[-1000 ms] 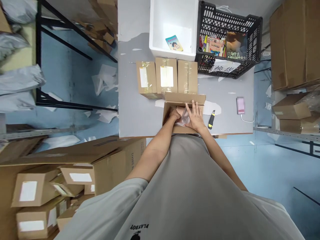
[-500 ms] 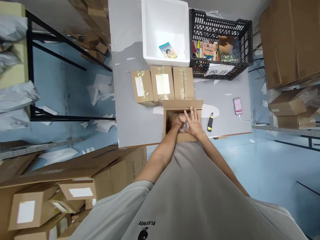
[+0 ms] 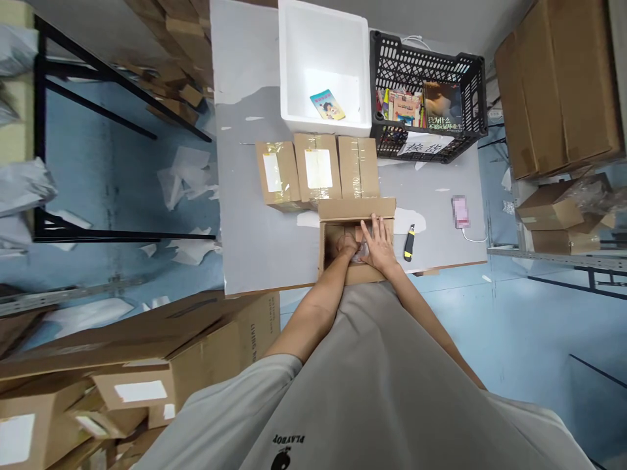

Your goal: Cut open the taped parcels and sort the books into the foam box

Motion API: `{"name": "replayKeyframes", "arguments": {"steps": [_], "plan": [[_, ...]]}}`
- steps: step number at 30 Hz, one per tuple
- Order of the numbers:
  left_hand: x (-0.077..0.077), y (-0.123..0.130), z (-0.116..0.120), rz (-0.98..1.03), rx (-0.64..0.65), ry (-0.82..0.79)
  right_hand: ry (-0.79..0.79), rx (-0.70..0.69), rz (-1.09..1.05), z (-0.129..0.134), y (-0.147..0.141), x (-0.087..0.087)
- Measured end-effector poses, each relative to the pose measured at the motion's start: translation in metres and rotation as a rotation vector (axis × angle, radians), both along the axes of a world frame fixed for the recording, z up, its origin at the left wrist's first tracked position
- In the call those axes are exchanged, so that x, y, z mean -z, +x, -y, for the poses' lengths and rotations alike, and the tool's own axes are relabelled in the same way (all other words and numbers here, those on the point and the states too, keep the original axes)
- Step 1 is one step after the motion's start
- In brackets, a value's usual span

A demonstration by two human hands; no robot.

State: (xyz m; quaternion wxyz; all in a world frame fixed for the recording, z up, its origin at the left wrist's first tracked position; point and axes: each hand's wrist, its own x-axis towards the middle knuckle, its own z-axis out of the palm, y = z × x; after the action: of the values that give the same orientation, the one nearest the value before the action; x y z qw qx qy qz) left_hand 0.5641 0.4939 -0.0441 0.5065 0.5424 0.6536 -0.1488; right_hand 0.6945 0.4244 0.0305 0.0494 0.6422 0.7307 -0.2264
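Note:
An open cardboard box (image 3: 356,209) stands at the table's near edge, its far flap raised. My left hand (image 3: 347,245) reaches down inside it with curled fingers; what they hold, if anything, is hidden. My right hand (image 3: 381,249) lies over the box's right side, fingers spread, palm toward the contents. Between the hands, clear plastic wrapping (image 3: 361,253) shows in the box, beside something pinkish-brown that is mostly covered. A black and yellow box cutter (image 3: 409,243) rests on the table just right of the box.
Three taped cartons (image 3: 318,168) sit behind the box. Farther back are a white foam bin (image 3: 325,128) with a booklet inside and a black crate (image 3: 435,153) of books. A phone (image 3: 460,212) on a cable lies at right. Large cartons (image 3: 245,326) stand at lower left.
The camera view has shifted slightly. My left hand still works inside the box, and my right hand stays spread in nearly the same place.

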Motion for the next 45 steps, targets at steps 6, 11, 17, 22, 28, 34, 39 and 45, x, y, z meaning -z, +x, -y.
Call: {"name": "replayKeyframes", "arguments": {"steps": [6, 11, 17, 22, 28, 34, 39, 45], "plan": [[-0.013, -0.005, -0.004, -0.028, 0.011, 0.025, -0.012, 0.013, -0.041, -0.002, 0.003, 0.006], [-0.039, -0.026, -0.002, 0.015, 0.078, 0.132, -0.007, 0.020, -0.068, -0.003, 0.004, 0.004], [-0.083, -0.046, 0.002, -0.043, 0.165, 0.335, 0.058, -0.005, -0.121, -0.007, 0.000, -0.008], [-0.120, -0.055, -0.001, -0.062, 0.371, 0.534, 0.113, -0.139, -0.139, -0.031, -0.011, -0.025], [-0.150, -0.075, 0.008, 0.066, 0.354, 0.778, 0.124, -0.233, -0.108, -0.053, -0.005, -0.058], [-0.161, -0.102, 0.020, 0.384, -0.396, 1.082, 0.251, 0.281, -0.645, -0.036, 0.020, -0.086], [-0.162, -0.096, 0.024, 0.741, -0.651, 0.686, 0.145, 0.639, -1.180, -0.020, 0.002, -0.097], [-0.164, -0.086, 0.034, 0.878, -0.771, 0.518, 0.055, 0.719, -1.279, -0.009, -0.022, -0.103]]}}
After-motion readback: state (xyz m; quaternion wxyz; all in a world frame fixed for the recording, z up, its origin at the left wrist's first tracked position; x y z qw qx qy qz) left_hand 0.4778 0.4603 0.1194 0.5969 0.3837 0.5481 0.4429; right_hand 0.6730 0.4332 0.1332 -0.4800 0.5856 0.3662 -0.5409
